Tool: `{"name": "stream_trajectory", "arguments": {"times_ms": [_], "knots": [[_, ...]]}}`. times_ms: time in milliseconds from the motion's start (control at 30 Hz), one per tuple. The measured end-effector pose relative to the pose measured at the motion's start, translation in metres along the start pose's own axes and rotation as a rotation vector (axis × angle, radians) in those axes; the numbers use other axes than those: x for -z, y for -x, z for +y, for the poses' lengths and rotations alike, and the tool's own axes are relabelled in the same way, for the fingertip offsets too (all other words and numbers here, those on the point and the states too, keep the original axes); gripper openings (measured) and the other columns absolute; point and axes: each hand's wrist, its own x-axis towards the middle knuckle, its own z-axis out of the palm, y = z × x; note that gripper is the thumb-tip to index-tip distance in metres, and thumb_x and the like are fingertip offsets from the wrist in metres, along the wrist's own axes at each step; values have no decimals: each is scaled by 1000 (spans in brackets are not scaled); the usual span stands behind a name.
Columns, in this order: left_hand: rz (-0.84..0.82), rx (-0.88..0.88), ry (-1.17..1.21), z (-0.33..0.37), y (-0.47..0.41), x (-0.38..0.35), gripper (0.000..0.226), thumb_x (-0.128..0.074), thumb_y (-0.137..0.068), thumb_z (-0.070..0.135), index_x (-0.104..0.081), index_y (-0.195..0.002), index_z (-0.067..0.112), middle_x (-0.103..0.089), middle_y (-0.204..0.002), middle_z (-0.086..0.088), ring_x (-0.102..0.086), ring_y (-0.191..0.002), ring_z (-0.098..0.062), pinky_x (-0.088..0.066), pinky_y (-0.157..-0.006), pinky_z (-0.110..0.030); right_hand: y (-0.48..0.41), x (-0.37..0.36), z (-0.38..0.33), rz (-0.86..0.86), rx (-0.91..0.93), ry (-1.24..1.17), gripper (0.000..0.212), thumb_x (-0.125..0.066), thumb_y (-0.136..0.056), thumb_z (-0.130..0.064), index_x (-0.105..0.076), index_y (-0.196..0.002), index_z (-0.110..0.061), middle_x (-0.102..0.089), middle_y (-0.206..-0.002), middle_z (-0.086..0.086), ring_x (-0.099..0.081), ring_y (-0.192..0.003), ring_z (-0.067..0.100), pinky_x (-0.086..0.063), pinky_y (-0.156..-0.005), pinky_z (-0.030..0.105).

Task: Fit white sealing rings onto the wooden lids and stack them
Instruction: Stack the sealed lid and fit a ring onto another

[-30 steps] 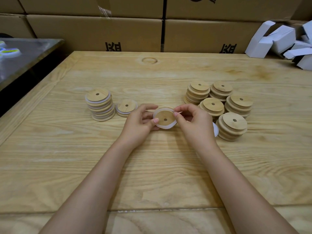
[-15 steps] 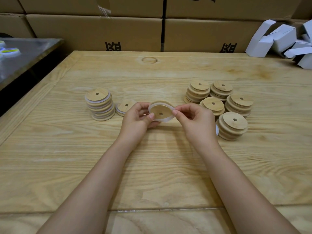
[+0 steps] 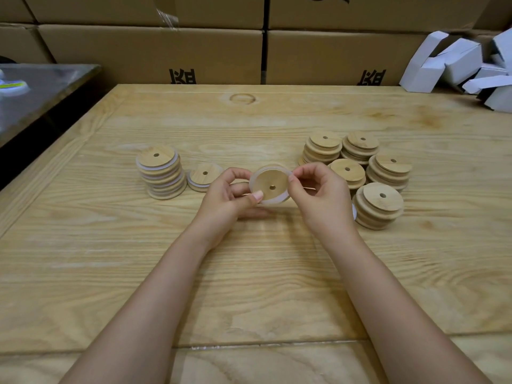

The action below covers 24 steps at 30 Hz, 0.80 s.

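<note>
**Lid and ring pinched between both my hands**

The wooden table [image 3: 83,245] spreads wide under me. There is bare board around my forearms and out to its left edge, while cardboard boxes [image 3: 149,54] wall off the far edge. Both forearms reach forward and converge at mid-table. My left hand [image 3: 227,198] presses its thumb on the lid's face with the fingers curled behind. My right hand [image 3: 318,195] pinches the opposite rim. Bare-lid stacks [image 3: 382,167] crowd just beside my right hand. A ringed stack [image 3: 160,173] and a low ringed pile [image 3: 205,177] sit to my left. The wooden lid [image 3: 270,184] is raised between my hands and tilted toward me, with the white sealing ring [image 3: 277,200] around its rim.
</note>
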Motion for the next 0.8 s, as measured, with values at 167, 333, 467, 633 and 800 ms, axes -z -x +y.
{"name": "stream_trajectory", "arguments": {"times_ms": [167, 333, 467, 633, 800], "knots": [[-23, -19, -146, 0, 4, -6, 26, -65, -80, 16, -58, -103, 9, -71, -83, -11, -69, -80, -26, -58, -70, -44, 6, -5, -3, -12, 129, 137, 13, -63, -83, -13, -57, -78, -24, -62, -77, -10, -60, -75, 5, -50, -69, 21], [33, -72, -120, -3, 1, -8, 12, -55, -89, 3, -56, -95, 14, -65, -84, -9, -66, -74, -14, -58, -71, -40, 9, -8, -3, -4, 221, 226, 8, -64, -82, -10, -59, -84, -15, -62, -82, -6, -59, -78, 9, -48, -74, 29], [30, -98, -66, -4, 0, -9, 18, -49, -90, -4, -52, -95, 13, -61, -92, -11, -62, -82, -14, -58, -69, -28, 11, -10, -2, 21, 175, 201, 16, -66, -80, -10, -58, -77, -23, -63, -76, -12, -61, -77, 7, -49, -73, 23], [45, -97, -24, -4, -1, -6, 19, -47, -91, -4, -51, -96, 14, -58, -101, -14, -59, -92, -20, -57, -81, -35, 7, -9, -1, -18, 73, 10, 26, -67, -81, -6, -60, -72, -29, -66, -75, -19, -65, -78, 0, -50, -72, 13], [30, -75, 11, -3, 0, -3, 13, -47, -92, 1, -50, -98, 12, -50, -122, -31, -58, -105, -30, -52, -90, -48, 3, -4, 0, -89, 60, -45, 25, -68, -81, -4, -64, -73, -27, -69, -80, -14, -66, -82, 0, -48, -68, 11]]}}
